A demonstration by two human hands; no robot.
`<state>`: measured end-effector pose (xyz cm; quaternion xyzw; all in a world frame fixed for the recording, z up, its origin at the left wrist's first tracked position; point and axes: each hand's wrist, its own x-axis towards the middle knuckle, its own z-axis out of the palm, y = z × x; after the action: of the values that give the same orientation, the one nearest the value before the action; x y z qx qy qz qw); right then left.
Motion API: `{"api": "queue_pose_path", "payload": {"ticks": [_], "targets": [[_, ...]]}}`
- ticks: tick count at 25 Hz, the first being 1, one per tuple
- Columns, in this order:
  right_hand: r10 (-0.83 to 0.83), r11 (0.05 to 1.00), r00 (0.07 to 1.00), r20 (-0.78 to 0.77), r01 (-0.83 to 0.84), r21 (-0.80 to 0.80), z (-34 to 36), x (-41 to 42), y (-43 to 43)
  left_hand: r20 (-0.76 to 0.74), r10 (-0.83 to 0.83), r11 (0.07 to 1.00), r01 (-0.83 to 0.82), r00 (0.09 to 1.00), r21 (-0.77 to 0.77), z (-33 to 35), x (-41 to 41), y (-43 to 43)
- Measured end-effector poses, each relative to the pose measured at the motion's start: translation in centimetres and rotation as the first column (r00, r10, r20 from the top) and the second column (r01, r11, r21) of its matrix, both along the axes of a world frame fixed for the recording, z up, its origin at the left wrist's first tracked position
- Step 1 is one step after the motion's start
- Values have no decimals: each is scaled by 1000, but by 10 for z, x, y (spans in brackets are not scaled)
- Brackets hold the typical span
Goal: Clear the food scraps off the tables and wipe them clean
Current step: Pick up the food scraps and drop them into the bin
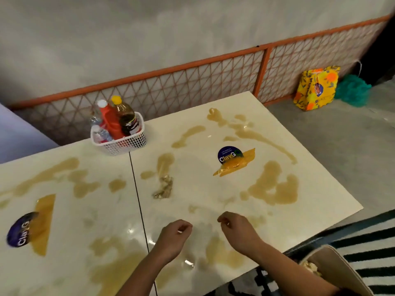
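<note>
Our left hand and right hand hang over the right table, each grip loosely curled with nothing in it. Food scraps lie on that table, nearer us than the white basket of bottles. Brown spills streak it and the left table. An orange mesh fence runs behind the basket.

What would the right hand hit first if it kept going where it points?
Probably the small beige clump of food scraps on the cream table; how high the right hand hovers is unclear.
</note>
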<state>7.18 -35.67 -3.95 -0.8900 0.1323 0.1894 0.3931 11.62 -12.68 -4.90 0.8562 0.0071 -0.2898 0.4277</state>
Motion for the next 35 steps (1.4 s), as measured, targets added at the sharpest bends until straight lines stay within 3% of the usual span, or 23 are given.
{"api": "queue_pose_path", "payload": {"ticks": [3,6,16,19,21,24,27,30,33,35], "targets": [[327,933,945,-11,-325,-153,-17,44,43,6,67,997,-67,998,22,-4,-2,33],[495,836,863,-106,-506,-212,-35,86,87,10,137,990,-138,990,21,-9,-5,67],[410,825,864,-292,-488,-286,-58,171,166,18,219,976,-219,976,-3,-34,-27,142],[378,852,891,-251,-441,-283,-55,168,175,13,207,978,-207,978,-2,-38,-25,156],[354,891,919,-176,-388,-237,-52,154,181,9,189,982,-189,982,-9,-39,-14,161],[146,987,986,-79,-151,-54,-36,113,183,26,156,988,-156,987,-5,-41,12,156],[-36,993,991,-132,50,108,-28,66,168,107,31,997,-38,994,63,-46,48,141],[-252,907,934,-254,319,276,-31,27,135,207,-65,985,30,976,170,-63,90,120],[-499,735,797,-341,597,321,-34,-1,94,345,-163,956,61,924,288,-74,128,98],[-581,646,728,-364,684,338,-31,-14,73,431,-266,925,104,862,364,-81,144,90]]}}
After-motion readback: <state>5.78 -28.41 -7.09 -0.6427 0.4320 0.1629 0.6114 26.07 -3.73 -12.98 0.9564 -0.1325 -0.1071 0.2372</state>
